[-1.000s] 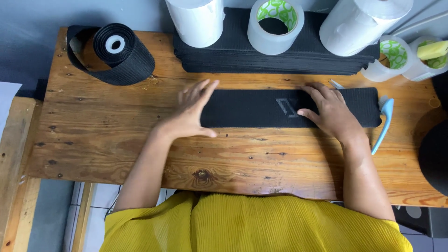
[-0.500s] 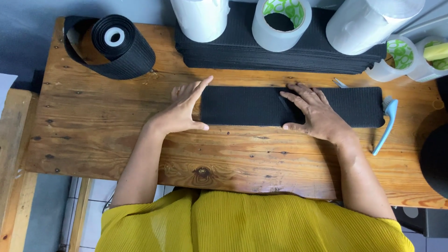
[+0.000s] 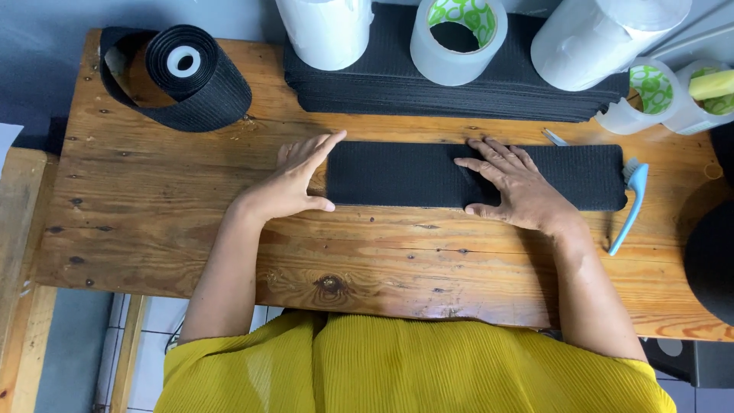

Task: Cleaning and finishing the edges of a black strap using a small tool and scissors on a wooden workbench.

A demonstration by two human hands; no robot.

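Nearest the camera is the person's yellow pleated top (image 3: pixel 413 367), with both bare forearms reaching onto a wooden table (image 3: pixel 153 222). A long black ribbed fabric strip (image 3: pixel 397 174) lies flat across the middle of the table. The left hand (image 3: pixel 294 183) rests open, fingers straight and together, its edge against the strip's left end, gripping nothing. The right hand (image 3: pixel 512 187) lies palm down on the strip's right half, fingers spread and flat, clamped on nothing. Just beyond the strip's right end sits a light blue brush (image 3: pixel 631 206). Farther back, a stack of black fabric pieces (image 3: pixel 535 95) carries a clear tape roll with a green-and-white printed core (image 3: pixel 457 34) between two white rolls (image 3: pixel 325 30). At far left lies a roll of black ribbed band (image 3: pixel 187 76), partly unwound; at far right stand two smaller tape rolls (image 3: pixel 650 92).
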